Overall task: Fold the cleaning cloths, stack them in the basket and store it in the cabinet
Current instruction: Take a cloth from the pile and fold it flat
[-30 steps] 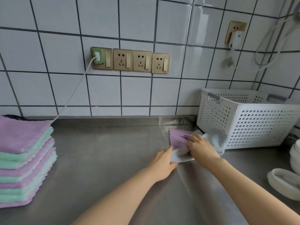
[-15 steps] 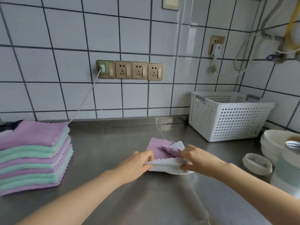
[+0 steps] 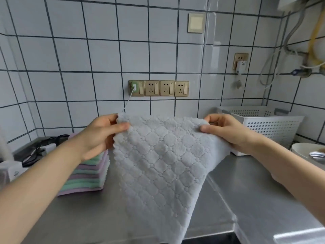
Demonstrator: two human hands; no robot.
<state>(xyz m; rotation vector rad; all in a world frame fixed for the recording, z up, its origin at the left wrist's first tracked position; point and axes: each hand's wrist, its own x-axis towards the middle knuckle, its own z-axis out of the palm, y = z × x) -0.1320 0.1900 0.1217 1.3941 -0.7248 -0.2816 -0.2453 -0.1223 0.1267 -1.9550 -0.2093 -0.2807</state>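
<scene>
I see both hands raised above the steel counter (image 3: 263, 199), holding one pale grey cloth (image 3: 158, 164) spread open between them. The left hand (image 3: 98, 136) pinches the cloth's upper left corner between thumb and curled fingers; the right hand (image 3: 226, 131) pinches the upper right corner the same way. The cloth hangs down over the counter edge. Half a second ago it lay bunched on the counter, purple side showing. The basket (image 3: 270, 124) sits right of the cloth, the stack of folded cloths (image 3: 88, 176) left of it.
</scene>
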